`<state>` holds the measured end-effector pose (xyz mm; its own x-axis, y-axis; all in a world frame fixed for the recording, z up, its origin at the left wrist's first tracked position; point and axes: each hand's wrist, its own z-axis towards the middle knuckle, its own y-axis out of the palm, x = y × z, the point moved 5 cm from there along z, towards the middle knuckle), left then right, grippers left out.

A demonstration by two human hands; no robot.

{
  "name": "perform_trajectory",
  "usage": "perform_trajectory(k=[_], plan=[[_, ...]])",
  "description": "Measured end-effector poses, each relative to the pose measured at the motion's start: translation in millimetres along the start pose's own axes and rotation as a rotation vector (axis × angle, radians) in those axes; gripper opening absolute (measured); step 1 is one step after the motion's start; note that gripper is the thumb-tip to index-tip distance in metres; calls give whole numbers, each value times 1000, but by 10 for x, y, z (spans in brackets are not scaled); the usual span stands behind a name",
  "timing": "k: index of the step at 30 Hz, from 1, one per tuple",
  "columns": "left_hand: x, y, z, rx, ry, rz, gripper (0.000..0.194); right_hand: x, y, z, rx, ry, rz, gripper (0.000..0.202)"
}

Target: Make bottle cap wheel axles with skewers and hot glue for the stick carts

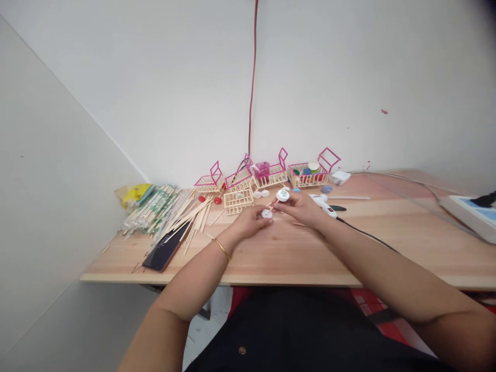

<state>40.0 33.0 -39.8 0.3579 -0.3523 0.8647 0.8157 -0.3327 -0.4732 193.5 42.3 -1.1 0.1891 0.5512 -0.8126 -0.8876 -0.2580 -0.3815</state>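
Dark clothes (pixel 287 330) closest | wood table (pixel 271 258) under both hands | left hand (pixel 251 222) nearly closed, pinching low white cap (pixel 266 213) | right hand (pixel 300 207) nearly closed, pinching short stick (pixel 273 206) just under high white cap (pixel 282 195) | stick sits between hands, slanting away to the right; each hand near its own end

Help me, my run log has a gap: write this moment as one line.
left hand: holds lower white cap | right hand: holds upper white cap | between caps: thin stick | behind: stick baskets
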Motion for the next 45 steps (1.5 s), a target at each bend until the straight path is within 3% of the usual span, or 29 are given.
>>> perform_trajectory(k=[6,17,26,36,45], plan=[[7,8,-12,-27,-5,7,23,-45,10,-7,-7,-21,-28,24],[-93,9,11,-29,-43,-58,26,-12,58,-7,-51,-20,-13,23],[-145,76,11,-50,-196,-376,37,-49,70,-11,-34,-55,-61,25],[-114,44,5,-59,-148,-221,41,-48,72,-12,-42,-68,-116,26],[-166,54,15,-57,-141,-215,41,-33,72,-10,-46,-77,-132,25]])
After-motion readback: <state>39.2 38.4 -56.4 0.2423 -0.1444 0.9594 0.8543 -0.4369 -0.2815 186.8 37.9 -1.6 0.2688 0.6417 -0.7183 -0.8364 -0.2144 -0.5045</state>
